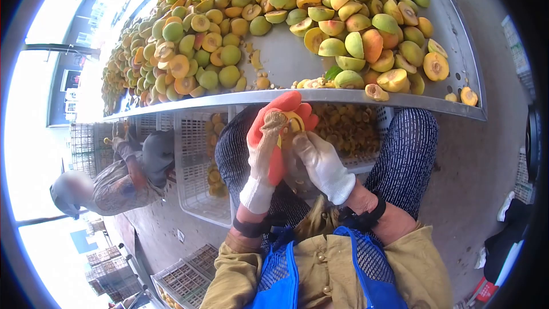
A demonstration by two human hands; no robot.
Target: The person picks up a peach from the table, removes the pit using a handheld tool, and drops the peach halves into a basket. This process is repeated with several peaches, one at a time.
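Note:
My left hand (pixel 273 137), in a white glove with an orange-red coating and a soiled thumb, is closed around a yellow peach half (pixel 294 124), mostly hidden by the fingers. Against that piece, my right hand (pixel 323 166), in a whitish glove, is pinched shut. What it grips between thumb and fingers is too small and covered to make out. Both hands meet just below the front rim of a metal table (pixel 286 98), which bears many halved and whole peaches (pixel 349 28).
Below the table, between my knees, stands a crate with cut fruit pieces (pixel 349 129). Another white plastic crate (pixel 197 203) is at the left. A person in a cap (pixel 123 177) works farther left. More crates (pixel 186 277) sit on the floor.

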